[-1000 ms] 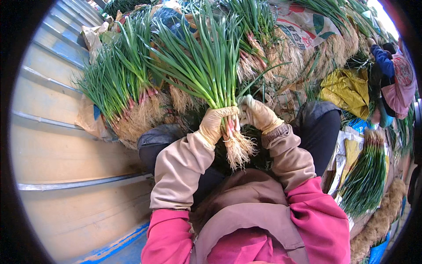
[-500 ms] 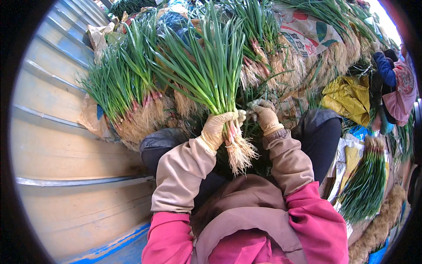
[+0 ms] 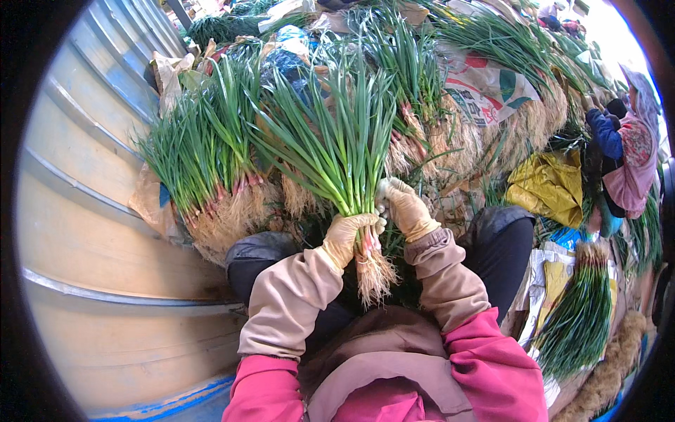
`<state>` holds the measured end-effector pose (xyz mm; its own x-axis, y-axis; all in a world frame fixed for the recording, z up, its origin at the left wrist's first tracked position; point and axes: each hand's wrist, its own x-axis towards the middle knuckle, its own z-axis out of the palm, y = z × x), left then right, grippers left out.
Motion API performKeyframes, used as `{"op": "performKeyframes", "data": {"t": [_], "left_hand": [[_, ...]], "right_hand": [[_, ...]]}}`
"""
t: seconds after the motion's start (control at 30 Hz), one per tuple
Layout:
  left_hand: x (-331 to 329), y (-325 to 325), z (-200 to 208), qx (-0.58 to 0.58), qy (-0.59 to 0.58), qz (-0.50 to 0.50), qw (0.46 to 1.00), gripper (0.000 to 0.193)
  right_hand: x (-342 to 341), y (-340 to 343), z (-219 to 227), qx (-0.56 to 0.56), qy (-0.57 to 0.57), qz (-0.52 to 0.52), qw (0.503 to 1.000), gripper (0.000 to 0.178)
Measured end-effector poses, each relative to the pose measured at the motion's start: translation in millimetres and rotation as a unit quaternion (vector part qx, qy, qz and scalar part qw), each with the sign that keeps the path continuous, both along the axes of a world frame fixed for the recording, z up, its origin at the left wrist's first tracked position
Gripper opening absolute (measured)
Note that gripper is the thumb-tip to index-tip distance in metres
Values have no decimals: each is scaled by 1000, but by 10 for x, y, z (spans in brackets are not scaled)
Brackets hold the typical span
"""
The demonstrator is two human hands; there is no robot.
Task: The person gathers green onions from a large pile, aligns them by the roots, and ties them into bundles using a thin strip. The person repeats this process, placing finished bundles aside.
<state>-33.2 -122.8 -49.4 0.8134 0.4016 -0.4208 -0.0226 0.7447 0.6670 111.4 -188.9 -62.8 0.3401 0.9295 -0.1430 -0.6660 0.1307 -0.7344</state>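
A bunch of green onions (image 3: 346,151) stands in front of me, leaves fanned upward and pale pinkish stems with stringy roots hanging down. My left hand (image 3: 344,235), in a cream glove, is closed round the stems just above the roots. My right hand (image 3: 409,209), gloved alike, is at the bunch's right side a little above the left hand. Its fingers are bent together against the stems, and what they pinch, if anything, is hidden. Brown sleeve covers reach both wrists.
More green onions (image 3: 211,155) lie at the left by a ribbed metal wall (image 3: 105,232). Other bunches lie beyond on printed sacks (image 3: 485,88). A yellow sack (image 3: 548,184) and a laid-down bunch (image 3: 576,316) are at the right. Another person (image 3: 626,155) works at the far right.
My right hand has moved left to the bunch, from a spot apart from it. The left hand keeps hold of the green onions. The view has tilted up slightly.
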Motion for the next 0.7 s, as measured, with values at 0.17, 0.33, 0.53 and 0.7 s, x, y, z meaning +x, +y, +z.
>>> {"op": "performKeyframes", "data": {"t": [0.17,0.33,0.53,0.7], "left_hand": [[-28,-5,24,-30,-24,-13,999,15],[-22,8,-33,-8,-17,-15,1000,14],[-1,59,-129,26,54,-7,998,8],[51,6,-71,26,54,10,998,9]], "right_hand": [[-31,57,-127,34,126,24,991,7],[-228,124,-126,-78,-87,-143,983,8],[-235,226,-268,-88,-209,-150,962,16],[-134,327,-514,-96,-284,-171,939,17]]}}
